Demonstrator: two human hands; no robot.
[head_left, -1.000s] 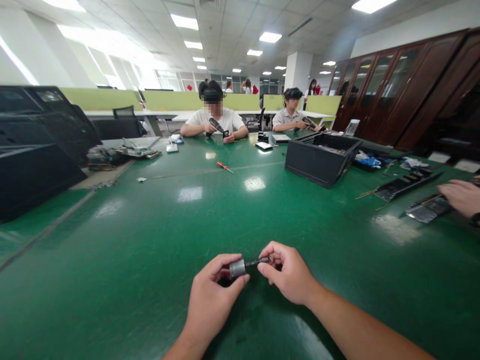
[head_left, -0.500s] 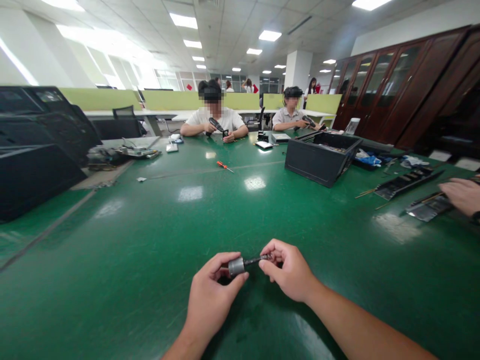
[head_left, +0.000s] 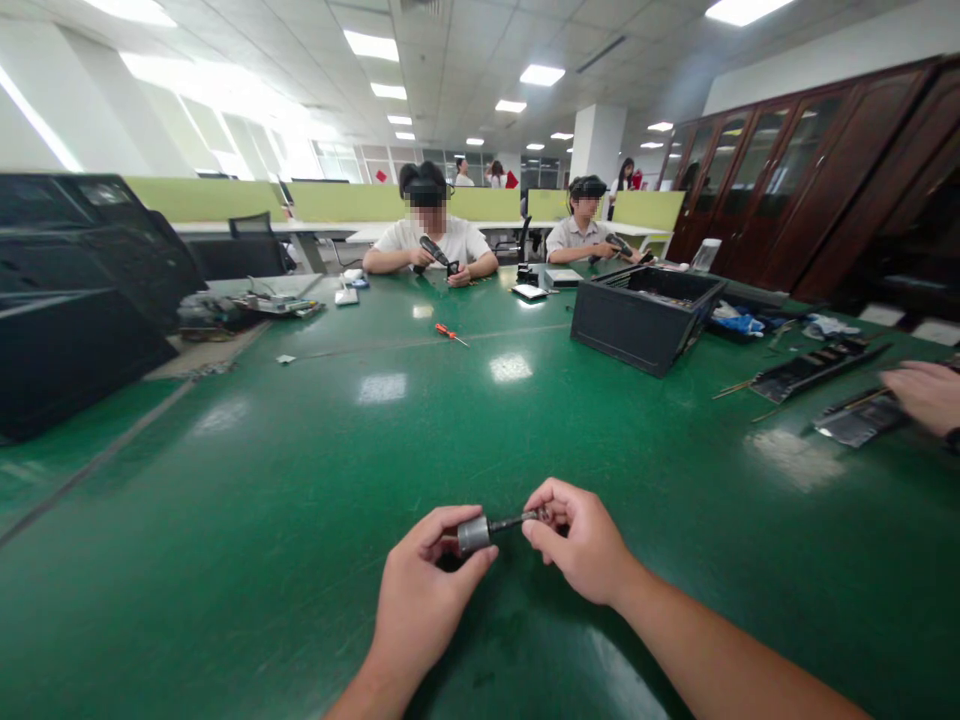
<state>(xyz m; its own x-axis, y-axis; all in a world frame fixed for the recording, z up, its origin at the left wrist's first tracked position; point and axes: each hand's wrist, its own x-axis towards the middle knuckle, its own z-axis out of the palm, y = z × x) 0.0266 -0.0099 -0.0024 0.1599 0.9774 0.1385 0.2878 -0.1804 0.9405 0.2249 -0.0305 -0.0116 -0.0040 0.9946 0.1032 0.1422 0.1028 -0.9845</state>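
A short grey metal cylinder (head_left: 474, 535) with a thin dark shaft (head_left: 507, 523) hangs just above the green table, looking like a small motor. My left hand (head_left: 431, 570) grips the cylinder between thumb and fingers. The shaft points right, and its far end is pinched by my right hand (head_left: 581, 540), whose fingertips cover part of that end. Both hands are closed on this one piece, a short length of dark shaft showing between them.
An orange screwdriver (head_left: 450, 334) lies mid-table. A black open case (head_left: 630, 325) stands at the back right. At the right edge a co-worker's hand (head_left: 926, 395) is over a metal strip. Across the table two people hold power drills. Dark casings (head_left: 67, 360) stand left.
My hands and the piece stay nearly in place. The view has tilted very slightly, and the co-worker's hand at the right has shifted a little.
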